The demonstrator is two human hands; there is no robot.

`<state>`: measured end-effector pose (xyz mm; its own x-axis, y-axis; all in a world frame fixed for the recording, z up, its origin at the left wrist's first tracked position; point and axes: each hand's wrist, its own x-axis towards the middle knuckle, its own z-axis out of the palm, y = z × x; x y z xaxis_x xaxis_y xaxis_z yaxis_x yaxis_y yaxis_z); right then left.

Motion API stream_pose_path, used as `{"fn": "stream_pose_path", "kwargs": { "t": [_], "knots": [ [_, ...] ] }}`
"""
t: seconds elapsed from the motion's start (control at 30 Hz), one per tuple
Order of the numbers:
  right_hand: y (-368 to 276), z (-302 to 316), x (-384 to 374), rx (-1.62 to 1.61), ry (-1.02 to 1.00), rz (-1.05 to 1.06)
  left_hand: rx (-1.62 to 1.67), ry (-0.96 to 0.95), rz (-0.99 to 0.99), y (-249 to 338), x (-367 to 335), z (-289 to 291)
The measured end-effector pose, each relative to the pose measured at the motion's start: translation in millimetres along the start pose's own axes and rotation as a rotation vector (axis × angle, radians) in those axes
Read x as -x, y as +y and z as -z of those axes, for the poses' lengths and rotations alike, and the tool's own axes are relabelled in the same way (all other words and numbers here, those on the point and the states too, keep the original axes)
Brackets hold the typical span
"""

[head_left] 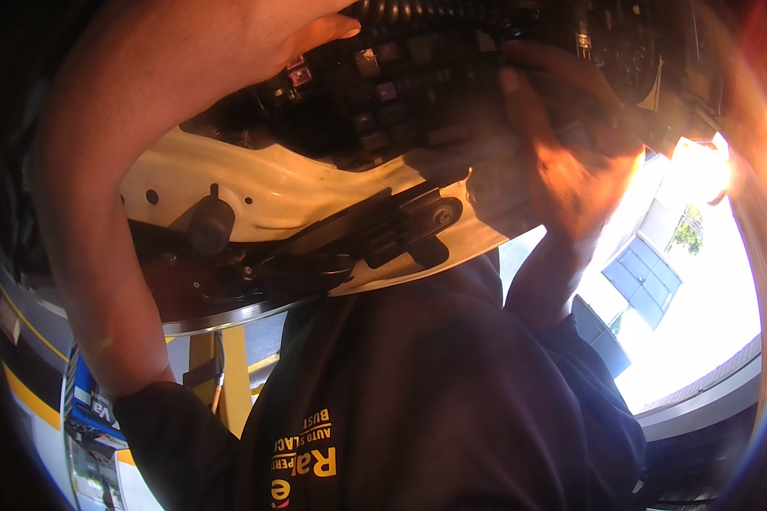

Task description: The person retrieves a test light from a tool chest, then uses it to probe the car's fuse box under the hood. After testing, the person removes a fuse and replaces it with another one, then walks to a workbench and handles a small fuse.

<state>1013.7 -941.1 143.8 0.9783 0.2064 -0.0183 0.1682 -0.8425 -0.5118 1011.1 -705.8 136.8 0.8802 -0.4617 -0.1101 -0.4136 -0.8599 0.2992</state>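
A black fuse box (388, 115) with several small coloured fuses and relays lies at the top of the view, in deep shadow. My left hand (294, 30) reaches over its left end; the thumb is stretched out, while the other fingers are cut off by the upper edge. At the box's right side is my right hand (562, 136), its thumb and forefinger extended and apart over the dark parts. I make out nothing between them, though shadow hides the other fingers. A black ribbed hose (409, 10) runs along the top, near the left thumb.
A pale car body panel (273, 183) with a black hinge arm (409, 223) lies between the fuse box and my dark shirt (418, 375). A round black stop (210, 226) stands on the panel. Beyond are a yellow post (234, 375) and, at right, a bright outdoor area.
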Motion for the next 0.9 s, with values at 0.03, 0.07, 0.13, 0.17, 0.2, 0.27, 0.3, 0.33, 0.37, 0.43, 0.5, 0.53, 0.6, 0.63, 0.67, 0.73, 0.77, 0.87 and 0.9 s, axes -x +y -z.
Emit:
{"fn": "stream_pose_path", "kwargs": {
  "t": [0.03, 0.07, 0.13, 0.17, 0.2, 0.27, 0.3, 0.33, 0.37, 0.43, 0.5, 0.53, 0.6, 0.63, 0.67, 0.73, 0.77, 0.87, 0.9],
  "knots": [
    [4.5, 1.0, -2.1, -0.023, -0.001, 0.089, -0.003, 0.014, -0.018, -0.6, -0.2, -0.7],
    [9.0, 1.2, -0.9, -0.030, 0.010, 0.102, -0.005, 0.029, -0.035, -1.0, -0.6, -1.4],
    [19.8, 2.0, 1.2, -0.042, 0.032, 0.127, -0.007, 0.033, -0.036, -2.7, -1.2, -3.7],
    [27.7, 0.8, -2.7, -0.088, 0.039, 0.193, -0.007, 0.034, -0.035, -3.6, -0.8, -4.4],
    [33.4, -0.9, -2.2, -0.098, 0.070, 0.290, -0.008, 0.034, -0.035, -4.7, -0.9, -5.7],
    [42.7, 1.0, 0.4, -0.086, 0.055, 0.324, -0.010, 0.033, -0.033, -7.9, -1.6, -7.4],
    [46.2, 2.0, 1.5, -0.060, 0.066, 0.344, -0.008, 0.034, -0.036, -7.5, -0.5, -8.8],
    [48.6, 2.3, 2.5, -0.068, 0.058, 0.322, -0.006, 0.033, -0.035, -10.8, -2.2, -8.3],
    [49.8, 2.5, 3.2, -0.075, 0.060, 0.312, -0.006, 0.037, -0.035, -9.9, -1.3, -9.5],
    [49.5, 3.2, 3.3, -0.080, 0.054, 0.304, -0.004, 0.037, -0.044, -9.7, -1.9, -10.0],
    [45.4, 3.3, 2.4, -0.081, 0.046, 0.319, -0.007, 0.042, -0.051, -8.9, -3.9, -9.0],
    [42.1, 1.6, 2.3, -0.079, 0.044, 0.275, -0.001, 0.047, -0.058, -8.1, -5.8, -8.1],
    [34.4, -0.8, 2.8, -0.096, 0.055, 0.214, -0.010, 0.040, -0.079, -4.1, -6.2, -6.4],
    [31.1, -2.9, 2.6, -0.108, 0.058, 0.186, -0.021, 0.041, -0.058, -2.3, -4.0, -5.2],
    [26.7, -0.8, 5.2, -0.125, 0.056, 0.162, -0.032, 0.041, -0.036, 0.5, -2.2, -3.5],
    [23.1, 1.9, 4.5, -0.121, 0.009, 0.120, -0.029, 0.036, -0.024, 1.8, -1.8, -3.1],
    [21.8, 6.7, 5.2, -0.118, -0.014, 0.100, -0.031, 0.042, -0.026, 1.9, -1.4, -4.0],
    [28.5, 5.3, 0.8, -0.077, -0.022, 0.246, -0.033, 0.041, -0.029, -0.4, -1.6, -6.5],
    [30.7, 9.0, 0.9, -0.059, -0.058, 0.275, -0.033, 0.042, -0.026, -1.8, -0.8, -6.8]
  ]
}}
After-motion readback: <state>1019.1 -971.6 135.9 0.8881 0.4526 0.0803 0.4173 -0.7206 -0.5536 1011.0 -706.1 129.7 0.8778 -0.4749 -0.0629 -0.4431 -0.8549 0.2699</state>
